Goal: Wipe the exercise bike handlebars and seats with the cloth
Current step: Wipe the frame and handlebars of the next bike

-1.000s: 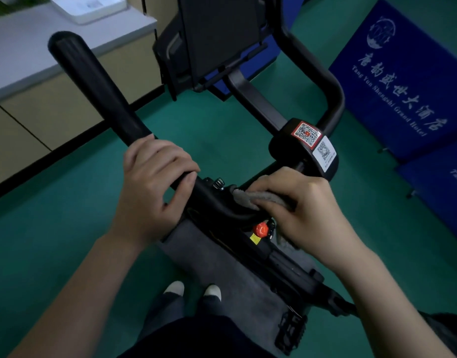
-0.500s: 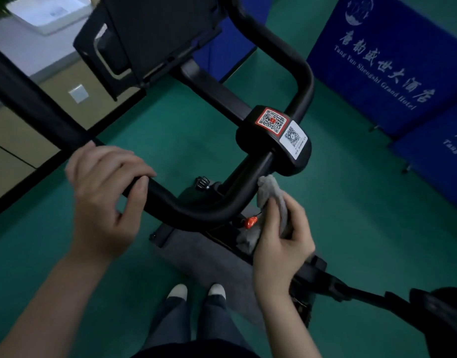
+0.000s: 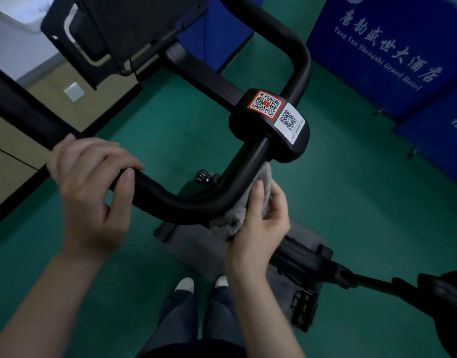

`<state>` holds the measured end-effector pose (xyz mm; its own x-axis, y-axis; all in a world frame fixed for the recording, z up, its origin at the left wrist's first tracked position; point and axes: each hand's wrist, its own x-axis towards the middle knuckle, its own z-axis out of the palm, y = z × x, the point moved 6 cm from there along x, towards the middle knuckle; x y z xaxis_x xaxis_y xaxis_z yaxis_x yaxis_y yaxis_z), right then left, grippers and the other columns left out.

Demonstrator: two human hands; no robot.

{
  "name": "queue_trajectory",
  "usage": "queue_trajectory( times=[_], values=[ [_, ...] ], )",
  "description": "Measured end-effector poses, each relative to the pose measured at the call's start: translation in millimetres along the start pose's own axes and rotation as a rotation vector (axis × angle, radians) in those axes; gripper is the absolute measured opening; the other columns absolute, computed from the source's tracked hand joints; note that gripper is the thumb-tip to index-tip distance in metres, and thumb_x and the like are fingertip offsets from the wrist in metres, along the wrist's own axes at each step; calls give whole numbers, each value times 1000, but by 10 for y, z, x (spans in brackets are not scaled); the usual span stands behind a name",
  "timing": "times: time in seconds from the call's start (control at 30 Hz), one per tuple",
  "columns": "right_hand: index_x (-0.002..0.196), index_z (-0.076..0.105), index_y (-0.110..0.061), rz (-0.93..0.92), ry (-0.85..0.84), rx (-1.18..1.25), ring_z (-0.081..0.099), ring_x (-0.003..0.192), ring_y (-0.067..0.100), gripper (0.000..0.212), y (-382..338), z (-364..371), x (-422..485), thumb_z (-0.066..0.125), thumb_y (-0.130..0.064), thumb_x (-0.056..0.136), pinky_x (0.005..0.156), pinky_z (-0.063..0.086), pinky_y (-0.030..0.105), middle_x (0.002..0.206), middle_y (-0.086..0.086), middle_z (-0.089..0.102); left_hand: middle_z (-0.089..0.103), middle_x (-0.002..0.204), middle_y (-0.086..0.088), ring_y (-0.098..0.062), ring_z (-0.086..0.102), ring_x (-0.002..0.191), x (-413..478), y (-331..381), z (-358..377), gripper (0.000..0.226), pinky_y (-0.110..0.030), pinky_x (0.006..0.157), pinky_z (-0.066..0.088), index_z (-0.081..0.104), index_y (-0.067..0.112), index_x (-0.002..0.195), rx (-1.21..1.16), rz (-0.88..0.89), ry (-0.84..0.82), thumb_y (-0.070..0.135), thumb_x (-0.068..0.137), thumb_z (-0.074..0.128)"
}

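Observation:
The black handlebar [image 3: 186, 202] of the exercise bike loops across the middle of the head view, joined at a clamp [image 3: 271, 125] with two QR stickers. My left hand [image 3: 93, 182] grips the bar's left arm, fingers curled over the top. My right hand [image 3: 261, 218] holds a grey cloth [image 3: 237, 215] against the underside of the bar's right bend, thumb up along the cloth. The black seat [image 3: 446, 293] shows at the lower right edge.
A screen mount [image 3: 124, 32] rises at the top. The bike frame and a pedal [image 3: 303, 308] stand on a grey mat [image 3: 196, 249] over green floor. Blue banners [image 3: 392, 52] lean at the right; a cabinet [image 3: 13, 140] runs along the left. My shoes [image 3: 186, 285] are below.
My right hand has slid the cloth from the middle of the bar to its right bend below the clamp. The view has shifted and my left hand sits further left on the bar.

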<state>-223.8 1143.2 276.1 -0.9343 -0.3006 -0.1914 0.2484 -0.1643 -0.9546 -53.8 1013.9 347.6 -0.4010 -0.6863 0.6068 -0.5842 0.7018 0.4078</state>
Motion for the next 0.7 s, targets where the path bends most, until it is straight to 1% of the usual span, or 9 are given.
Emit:
queue_trajectory(
  times=[0.1,0.23,0.33,0.4,0.47,0.57,0.63,0.7],
  values=[
    [104,68,-9,51,-2,16,66,99,23,15,18,-13,-64,58,-15,95,91,53,43,102,9,71,61,81,-13,-36,55,95,5,12,4,36,-60,101,29,66,4,77,-3,0,8,18,95,38],
    [103,65,-2,72,68,108,63,92,25,14,-7,63,233,57,-9,95,95,50,54,97,14,68,62,81,-14,-36,56,95,-2,13,-1,34,-56,103,26,66,5,77,0,9,16,16,94,39],
    [99,62,-4,66,114,139,60,89,24,10,-5,120,323,57,-12,94,94,48,57,93,12,64,63,82,-14,-36,56,95,-2,4,-9,34,-52,105,24,67,5,77,0,14,19,16,94,40],
    [98,61,-5,69,87,136,60,88,25,17,0,149,217,58,-21,91,91,49,55,91,12,63,63,82,-14,-35,55,95,-3,7,-16,34,-50,105,24,67,5,77,-3,16,27,16,94,40],
    [99,61,-6,99,27,140,60,87,27,20,33,149,74,57,-24,92,88,50,53,91,12,63,63,81,-13,-33,55,94,-4,7,-17,34,-51,104,25,66,5,76,-9,20,34,16,94,40],
    [102,60,-4,172,-11,153,60,86,24,15,95,116,-135,50,-14,99,83,51,44,89,10,63,62,80,-12,-30,54,95,-3,7,-21,37,-50,103,25,67,4,75,-13,26,52,18,95,39],
    [104,61,-3,234,-35,199,62,89,24,16,121,110,-286,48,-10,99,84,51,41,92,10,66,62,80,-12,-30,53,96,1,13,-23,37,-49,104,24,66,4,75,-12,29,62,18,95,39],
    [106,63,-6,263,-46,218,63,92,26,17,147,104,-431,48,-7,98,84,51,39,95,9,69,62,80,-12,-30,54,95,2,17,-20,36,-49,104,24,66,3,75,-6,38,68,17,94,39]
  ],
)
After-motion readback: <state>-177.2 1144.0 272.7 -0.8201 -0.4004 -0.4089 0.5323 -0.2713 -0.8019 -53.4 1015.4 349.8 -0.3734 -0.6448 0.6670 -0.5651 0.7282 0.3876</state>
